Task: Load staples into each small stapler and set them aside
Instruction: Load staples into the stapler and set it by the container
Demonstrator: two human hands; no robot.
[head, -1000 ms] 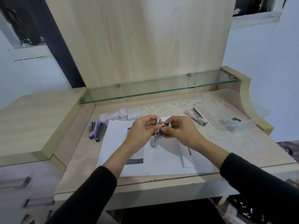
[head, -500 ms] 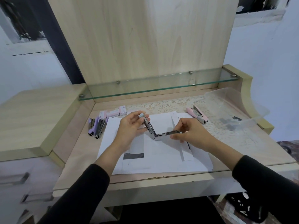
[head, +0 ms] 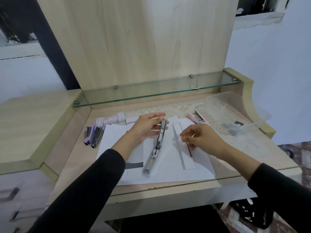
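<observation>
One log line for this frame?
left hand: holds opened stapler | right hand: off stapler, grip unclear | pink stapler: on lace mat

Glossy metal stapler (head: pixel 157 145), matt white paper (head: pixel 170 172), pale wood-grain desk (head: pixel 70 148).

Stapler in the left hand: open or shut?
Open. The stapler is unfolded almost straight, both halves end to end, with the left hand gripping its far end.

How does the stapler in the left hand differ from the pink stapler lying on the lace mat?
The silver stapler is swung open into one long line; the pink stapler is only partly open. The silver stapler is held at its far end by the left hand; the pink stapler lies untouched on the lace mat. Both are small staplers.
</observation>
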